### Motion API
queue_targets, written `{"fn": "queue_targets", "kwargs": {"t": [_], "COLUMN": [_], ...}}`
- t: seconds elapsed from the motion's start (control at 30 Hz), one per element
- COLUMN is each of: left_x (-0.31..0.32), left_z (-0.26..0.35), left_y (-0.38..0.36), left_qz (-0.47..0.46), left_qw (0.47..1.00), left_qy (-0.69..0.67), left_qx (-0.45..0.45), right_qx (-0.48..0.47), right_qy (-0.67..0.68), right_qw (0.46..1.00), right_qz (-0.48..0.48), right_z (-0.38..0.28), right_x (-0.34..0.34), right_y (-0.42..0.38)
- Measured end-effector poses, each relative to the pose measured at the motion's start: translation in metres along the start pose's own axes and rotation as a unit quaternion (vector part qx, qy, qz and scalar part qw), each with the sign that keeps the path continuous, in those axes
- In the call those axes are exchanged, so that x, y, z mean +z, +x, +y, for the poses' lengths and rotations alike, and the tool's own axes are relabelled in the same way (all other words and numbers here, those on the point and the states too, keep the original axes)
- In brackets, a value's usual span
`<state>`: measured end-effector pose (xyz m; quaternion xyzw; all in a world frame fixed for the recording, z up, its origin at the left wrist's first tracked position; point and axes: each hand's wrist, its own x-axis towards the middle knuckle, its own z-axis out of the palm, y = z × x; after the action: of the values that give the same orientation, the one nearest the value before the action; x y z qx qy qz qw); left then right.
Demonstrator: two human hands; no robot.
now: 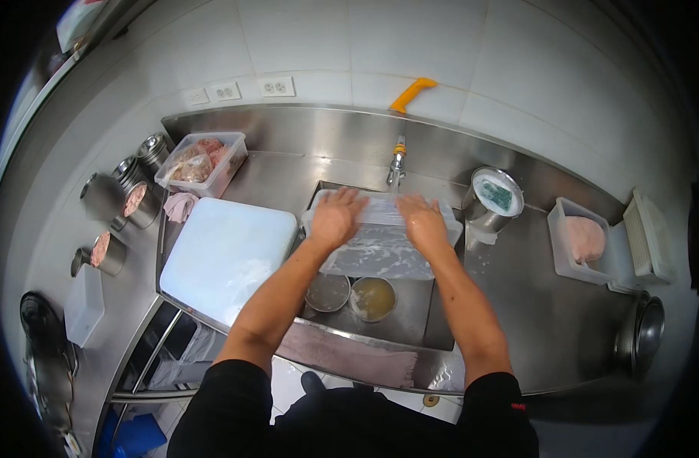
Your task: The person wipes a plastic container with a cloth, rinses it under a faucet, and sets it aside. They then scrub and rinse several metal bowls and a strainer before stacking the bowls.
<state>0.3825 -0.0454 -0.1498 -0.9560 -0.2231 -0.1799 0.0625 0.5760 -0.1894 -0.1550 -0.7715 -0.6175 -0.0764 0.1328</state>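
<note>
A clear plastic container [380, 252] is tilted over the sink under the tap, streaked with water and white suds. My left hand [339, 220] grips its far left part, fingers over the far edge. At the far right part, my right hand [423, 223] holds the same container, fingertips a little blurred. The tap [397, 162] stands just beyond the two hands. Below the container, in the sink, sit a round metal bowl [328, 293] and another metal bowl [373, 299] with cloudy yellowish liquid.
Left of the sink lies a white cutting board [226, 256], with a tub of bagged meat [201, 166] behind it. To the right stand a metal pot [495, 195] with suds and a green scouring pad, and a tub of pink meat [582, 240]. A pinkish towel [348, 356] covers the front edge.
</note>
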Motion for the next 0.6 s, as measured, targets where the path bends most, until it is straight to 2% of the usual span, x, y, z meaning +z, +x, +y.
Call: {"fn": "queue_targets", "kwargs": {"t": [0.03,0.07,0.13,0.23,0.33,0.43,0.53,0.6], "left_x": [-0.007,-0.010,-0.013,-0.005,-0.014,-0.006,-0.010,-0.006], "left_z": [-0.009,-0.021,-0.043,-0.038,-0.009,0.025,0.038,0.017], "left_y": [-0.004,-0.010,-0.018,-0.014,0.008,0.033,0.045,0.037], "left_qz": [-0.015,0.010,0.060,-0.017,0.006,0.011,0.054,0.066], "left_qw": [0.999,0.995,0.946,0.890,0.903,0.939,0.931,0.954], "left_qy": [0.032,-0.058,-0.234,-0.394,-0.383,-0.323,-0.357,-0.292], "left_qx": [-0.009,-0.081,-0.216,-0.228,-0.196,-0.121,-0.054,0.001], "right_qx": [0.016,0.032,0.053,0.077,0.112,0.124,0.130,0.136], "right_qy": [0.017,0.032,0.063,0.104,0.153,0.223,0.278,0.342], "right_qw": [1.000,0.998,0.995,0.988,0.978,0.960,0.937,0.907], "right_qz": [0.015,0.031,0.063,0.086,0.091,0.119,0.164,0.205], "right_z": [0.006,0.013,0.015,0.006,-0.004,-0.017,-0.020,-0.012], "right_x": [0.008,0.015,0.024,0.040,0.048,0.031,-0.002,-0.009], "right_y": [-0.009,-0.021,-0.039,-0.062,-0.057,-0.023,-0.014,-0.022]}}
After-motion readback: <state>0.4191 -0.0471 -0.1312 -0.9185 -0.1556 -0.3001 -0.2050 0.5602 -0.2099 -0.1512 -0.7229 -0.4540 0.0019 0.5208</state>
